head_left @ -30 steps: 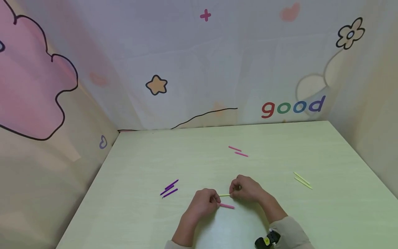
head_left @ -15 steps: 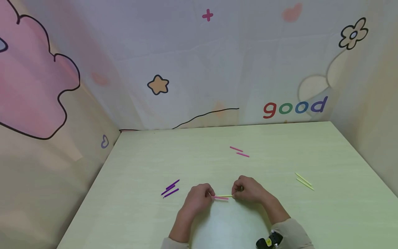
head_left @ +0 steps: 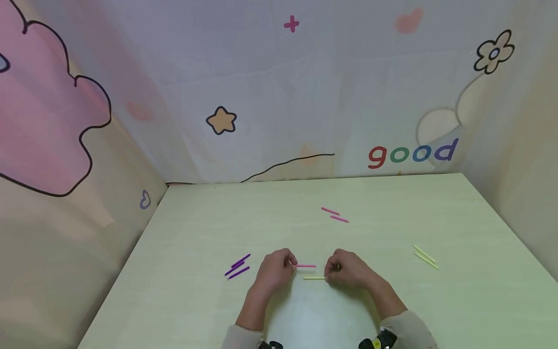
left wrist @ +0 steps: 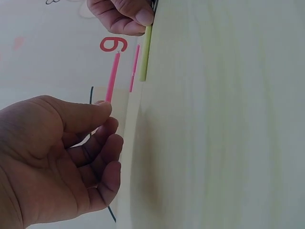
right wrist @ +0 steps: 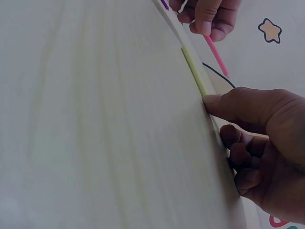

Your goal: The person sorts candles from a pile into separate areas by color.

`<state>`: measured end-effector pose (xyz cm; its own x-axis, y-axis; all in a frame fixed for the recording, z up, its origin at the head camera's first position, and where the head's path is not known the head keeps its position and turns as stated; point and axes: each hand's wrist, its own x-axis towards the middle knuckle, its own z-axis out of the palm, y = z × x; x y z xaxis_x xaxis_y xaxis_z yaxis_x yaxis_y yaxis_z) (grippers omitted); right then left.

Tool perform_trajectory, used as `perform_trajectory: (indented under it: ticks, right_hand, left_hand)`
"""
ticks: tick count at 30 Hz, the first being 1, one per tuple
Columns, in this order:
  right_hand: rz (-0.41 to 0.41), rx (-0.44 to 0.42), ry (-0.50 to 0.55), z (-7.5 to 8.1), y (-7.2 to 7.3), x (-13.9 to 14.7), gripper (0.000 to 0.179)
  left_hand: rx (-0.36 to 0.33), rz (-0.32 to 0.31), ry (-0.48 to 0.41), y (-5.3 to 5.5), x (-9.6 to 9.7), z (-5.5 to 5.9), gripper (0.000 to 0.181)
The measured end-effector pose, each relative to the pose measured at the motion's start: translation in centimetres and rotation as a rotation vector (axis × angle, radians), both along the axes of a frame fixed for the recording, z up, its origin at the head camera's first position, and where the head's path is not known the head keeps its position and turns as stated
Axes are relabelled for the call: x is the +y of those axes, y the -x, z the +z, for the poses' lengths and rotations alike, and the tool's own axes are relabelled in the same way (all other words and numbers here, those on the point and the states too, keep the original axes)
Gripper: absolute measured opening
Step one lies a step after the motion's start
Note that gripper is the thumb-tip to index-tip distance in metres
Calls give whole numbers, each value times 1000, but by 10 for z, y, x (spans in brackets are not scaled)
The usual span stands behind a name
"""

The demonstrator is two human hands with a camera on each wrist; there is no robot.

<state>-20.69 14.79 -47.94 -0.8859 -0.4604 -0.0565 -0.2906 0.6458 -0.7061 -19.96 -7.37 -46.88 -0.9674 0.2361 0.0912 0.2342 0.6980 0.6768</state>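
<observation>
My left hand (head_left: 275, 269) pinches one end of a slim pink candle (head_left: 306, 265) between thumb and fingertips. In the left wrist view a short wick shows at the free tip of the pink candle (left wrist: 113, 76), which points away from the thumb. My right hand (head_left: 348, 269) pinches a yellow-green candle (head_left: 314, 278) by its right end, also seen in the right wrist view as the yellow candle (right wrist: 194, 70). The two candles lie roughly parallel and apart in the head view, the pink one farther from me. Each candle's gripped end is hidden by fingers.
On the pale table (head_left: 196, 310), several purple candles (head_left: 238, 265) lie left of my left hand. Two pink candles (head_left: 334, 214) lie farther back, and two yellow-green candles (head_left: 426, 257) are to the right. A printed backdrop (head_left: 261, 72) rises behind the table.
My left hand has moved away from me and slightly left, carrying the pink candle from the near side of the yellow-green one to its far side. My right hand has hardly moved.
</observation>
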Motion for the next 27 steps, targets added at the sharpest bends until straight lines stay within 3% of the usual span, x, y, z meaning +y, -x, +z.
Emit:
perform_trajectory:
  ticks: [15,27]
  right_hand:
    - [6,-19,5,-1,1,-1,11]
    - [19,-9,-1,0,1,-1,10]
  left_hand:
    - [24,60,-27,25,12,-1,9]
    - [-5,112,-70,46,22,-4,4]
